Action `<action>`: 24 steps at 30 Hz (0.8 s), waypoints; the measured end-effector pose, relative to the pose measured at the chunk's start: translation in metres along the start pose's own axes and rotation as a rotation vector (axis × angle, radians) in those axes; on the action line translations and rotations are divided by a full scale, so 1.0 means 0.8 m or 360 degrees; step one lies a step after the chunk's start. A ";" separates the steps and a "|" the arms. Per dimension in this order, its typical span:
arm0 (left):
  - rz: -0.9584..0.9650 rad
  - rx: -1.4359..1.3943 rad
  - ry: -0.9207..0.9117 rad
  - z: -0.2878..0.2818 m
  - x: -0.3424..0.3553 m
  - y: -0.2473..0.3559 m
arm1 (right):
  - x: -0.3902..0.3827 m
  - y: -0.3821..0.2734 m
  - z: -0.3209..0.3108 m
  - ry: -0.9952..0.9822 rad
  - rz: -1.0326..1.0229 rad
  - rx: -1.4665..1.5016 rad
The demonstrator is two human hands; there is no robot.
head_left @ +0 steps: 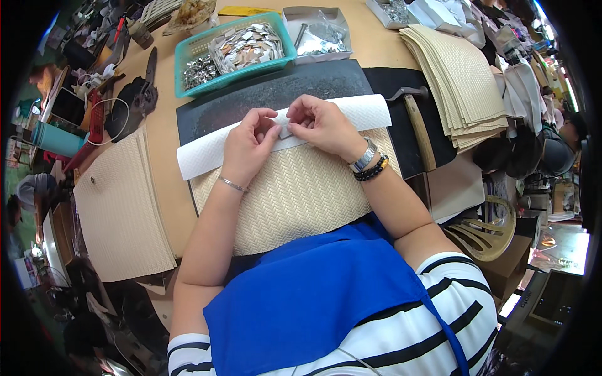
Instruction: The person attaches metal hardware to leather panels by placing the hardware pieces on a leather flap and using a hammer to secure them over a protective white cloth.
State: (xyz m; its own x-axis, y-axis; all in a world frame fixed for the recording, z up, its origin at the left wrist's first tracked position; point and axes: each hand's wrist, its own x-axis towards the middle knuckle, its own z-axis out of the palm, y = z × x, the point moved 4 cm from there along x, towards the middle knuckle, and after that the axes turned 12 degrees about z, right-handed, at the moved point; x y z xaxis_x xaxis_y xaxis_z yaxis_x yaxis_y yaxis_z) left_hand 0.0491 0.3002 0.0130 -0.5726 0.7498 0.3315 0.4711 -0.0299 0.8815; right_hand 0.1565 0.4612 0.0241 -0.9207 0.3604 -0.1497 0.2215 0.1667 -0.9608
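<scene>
A cream sheet with a herringbone weave (295, 194) lies in front of me on a dark slab (216, 113). Its far part is folded over, showing a white underside (210, 153) as a long strip. Over the middle of this strip my left hand (252, 136) and my right hand (321, 124) meet, fingers curled and thumbs close together. A small greyish piece (285, 130) shows between the fingertips, too small to name. Both hands are closed in a pinch, and what lies inside the fingers is mostly hidden.
Beyond the slab stands a turquoise basket (291, 53) of small metal parts and pale pieces, beside a white box (342, 31). A hammer (419, 128) lies right on black material. Stacks of woven sheets sit left (119, 207) and right (454, 81). Scissors (152, 66) lie far left.
</scene>
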 end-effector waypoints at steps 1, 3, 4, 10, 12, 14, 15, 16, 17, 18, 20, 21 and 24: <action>-0.0006 -0.0002 -0.0014 -0.001 0.000 0.002 | 0.000 0.001 0.000 0.0016 -0.0023 0.0001; -0.0050 -0.0027 -0.0045 -0.002 -0.002 0.004 | 0.001 0.003 0.000 0.0046 -0.0067 0.0004; -0.0089 -0.0052 -0.0061 -0.003 -0.003 0.004 | 0.001 0.004 0.000 0.0026 -0.0047 -0.0023; -0.0090 -0.0066 -0.0027 -0.003 -0.002 0.001 | 0.001 0.005 0.003 0.0027 -0.0052 -0.0083; -0.0062 -0.0034 0.0007 -0.001 -0.001 0.001 | 0.000 0.001 0.004 0.0086 -0.0105 -0.0072; -0.0048 -0.0022 0.0033 0.000 -0.001 0.002 | -0.001 -0.001 0.006 0.0084 -0.0048 -0.0141; -0.0052 -0.0005 0.0037 0.000 -0.001 0.002 | -0.002 -0.001 0.006 0.0086 -0.0020 -0.0177; -0.0056 0.0012 0.0042 0.001 -0.001 0.002 | -0.002 0.000 0.006 0.0103 -0.0020 -0.0163; -0.0060 0.0028 0.0047 0.001 0.000 0.002 | -0.001 0.000 0.007 0.0121 -0.0021 -0.0148; -0.0063 0.0029 0.0051 0.001 0.000 0.000 | -0.001 0.000 0.007 0.0135 -0.0024 -0.0136; -0.0070 0.0032 0.0058 0.001 0.000 -0.002 | -0.001 0.000 0.008 0.0141 -0.0027 -0.0145; -0.0080 0.0037 0.0052 0.001 0.000 -0.001 | -0.002 0.000 0.007 0.0146 -0.0027 -0.0149; -0.0058 0.0094 0.0033 0.002 0.000 0.002 | -0.002 -0.004 0.008 0.0146 -0.0017 -0.0195</action>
State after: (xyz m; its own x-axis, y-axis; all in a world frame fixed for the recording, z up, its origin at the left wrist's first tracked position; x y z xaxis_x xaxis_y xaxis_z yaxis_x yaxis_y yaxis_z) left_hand 0.0508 0.3010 0.0137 -0.6036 0.7358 0.3071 0.4884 0.0366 0.8719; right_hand 0.1553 0.4541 0.0255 -0.8912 0.4394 -0.1124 0.2545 0.2794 -0.9258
